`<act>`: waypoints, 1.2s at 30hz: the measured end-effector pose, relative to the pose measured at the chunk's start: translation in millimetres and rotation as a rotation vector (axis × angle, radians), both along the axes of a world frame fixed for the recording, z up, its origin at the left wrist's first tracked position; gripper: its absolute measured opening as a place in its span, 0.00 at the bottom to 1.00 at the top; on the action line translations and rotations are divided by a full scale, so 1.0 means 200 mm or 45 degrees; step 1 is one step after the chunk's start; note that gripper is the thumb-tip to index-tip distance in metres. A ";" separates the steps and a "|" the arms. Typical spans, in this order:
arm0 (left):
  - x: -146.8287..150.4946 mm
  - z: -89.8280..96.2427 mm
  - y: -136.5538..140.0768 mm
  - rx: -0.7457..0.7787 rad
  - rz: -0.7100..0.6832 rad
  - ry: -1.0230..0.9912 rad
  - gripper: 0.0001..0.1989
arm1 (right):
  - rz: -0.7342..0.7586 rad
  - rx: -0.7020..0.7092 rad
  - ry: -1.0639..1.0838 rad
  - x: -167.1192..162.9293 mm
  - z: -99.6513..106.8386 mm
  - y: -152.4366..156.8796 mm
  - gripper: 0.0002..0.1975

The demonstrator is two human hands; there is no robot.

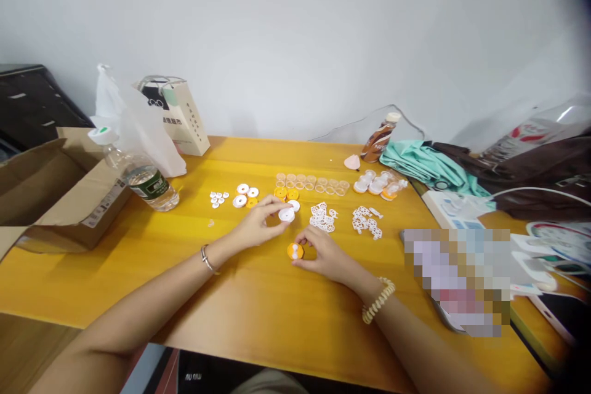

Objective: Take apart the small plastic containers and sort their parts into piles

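My left hand point(261, 221) pinches a white round disc point(286, 215) just above the table. Thumb and fingers of my right hand point(323, 252) grip an orange round disc point(295, 251) with white pieces on its face, closer to me. Behind my left fingers lie several yellow discs point(292, 194). A group of white and orange discs point(239, 201) sits to the left, beside small white round pieces point(217, 198). White lattice-like plastic pieces point(323, 217) form a pile behind my right hand. Farther right is a second pile of white plastic pieces point(364, 221).
Clear cylinders point(314, 183) stand in a row behind, near clear-and-orange assemblies point(376, 183). A water bottle point(152, 188) and open cardboard box point(92, 197) occupy the left. On the right are a brown drink bottle point(379, 138), green cloth point(429, 166) and a blurred-out phone-like object point(455, 320).
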State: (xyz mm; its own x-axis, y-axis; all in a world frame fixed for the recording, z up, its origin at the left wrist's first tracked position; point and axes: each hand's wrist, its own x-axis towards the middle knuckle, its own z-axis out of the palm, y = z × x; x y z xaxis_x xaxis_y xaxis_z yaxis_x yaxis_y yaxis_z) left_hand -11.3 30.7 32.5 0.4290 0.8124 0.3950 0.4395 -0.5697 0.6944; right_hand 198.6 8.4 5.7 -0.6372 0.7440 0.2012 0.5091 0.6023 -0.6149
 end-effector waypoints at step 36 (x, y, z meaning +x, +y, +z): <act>0.00 0.01 -0.13 0.075 -0.408 0.465 0.09 | 0.036 0.001 0.037 0.00 -0.01 0.00 0.11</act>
State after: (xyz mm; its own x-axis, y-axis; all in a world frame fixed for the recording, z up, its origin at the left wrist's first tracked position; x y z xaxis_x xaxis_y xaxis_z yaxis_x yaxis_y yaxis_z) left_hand -10.5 4.7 34.8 0.7728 0.5978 0.2131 0.4448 -0.7497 0.4900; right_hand 198.6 8.0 4.4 -0.6519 0.7255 0.2205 0.4739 0.6168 -0.6285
